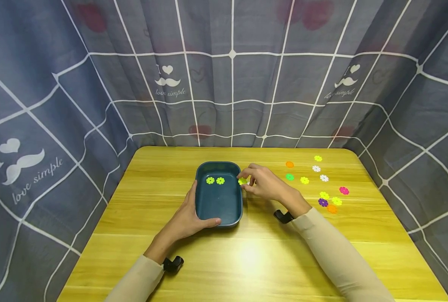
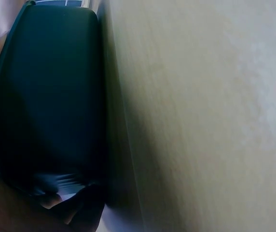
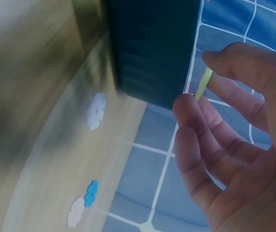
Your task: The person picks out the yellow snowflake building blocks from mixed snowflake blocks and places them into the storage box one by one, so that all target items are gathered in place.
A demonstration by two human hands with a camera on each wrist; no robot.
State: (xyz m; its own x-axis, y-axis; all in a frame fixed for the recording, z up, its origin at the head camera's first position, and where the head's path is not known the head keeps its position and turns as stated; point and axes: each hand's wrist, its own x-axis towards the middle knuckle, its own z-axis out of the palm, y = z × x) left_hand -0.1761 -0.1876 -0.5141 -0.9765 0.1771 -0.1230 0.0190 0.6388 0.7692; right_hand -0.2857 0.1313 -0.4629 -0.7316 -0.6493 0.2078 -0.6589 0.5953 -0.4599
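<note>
A dark blue-green rectangular tray [image 1: 219, 205] stands on the table, with two yellow-green flower-shaped pieces [image 1: 210, 180] inside it. My left hand [image 1: 184, 218] grips its near left corner, thumb along the near rim and fingers against the left side. At the tray's right rim, my right hand [image 1: 265, 183] pinches another yellow-green flower-shaped piece [image 3: 203, 84] between thumb and fingertips. From the right wrist, that thin piece shows edge-on, level with the tray's rim. The left wrist view has the tray's dark side wall [image 2: 51, 96] close up.
Several loose flower-shaped pieces lie on the right of the wooden table [image 1: 148, 176], among them a pink one [image 1: 344, 190], a purple one [image 1: 323, 202] and a green one [image 1: 290, 177]. A grey checked curtain [image 1: 212, 79] hangs around the back and sides.
</note>
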